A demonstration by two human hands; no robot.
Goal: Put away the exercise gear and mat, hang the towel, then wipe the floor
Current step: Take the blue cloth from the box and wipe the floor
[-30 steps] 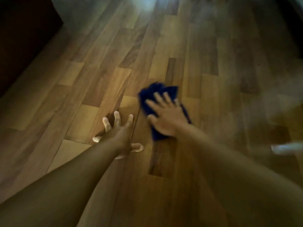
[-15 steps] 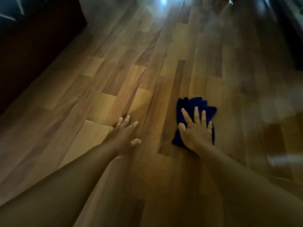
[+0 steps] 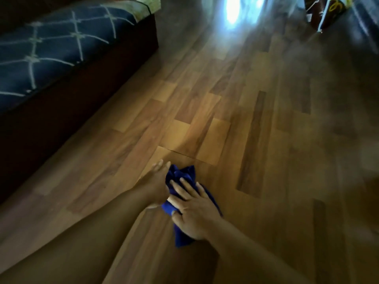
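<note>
Right hand point(image 3: 194, 214) flat, fingers straight, pressing blue cloth point(image 3: 182, 177) onto wooden floor point(image 3: 256, 140); left hand point(image 3: 156, 185) open beside, touching cloth.

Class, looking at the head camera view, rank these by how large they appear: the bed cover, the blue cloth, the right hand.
1. Bed cover, largest by far, though cut off by the frame edge.
2 and 3. Right hand and blue cloth: too close to rank, since the hand hides much of the cloth.
</note>
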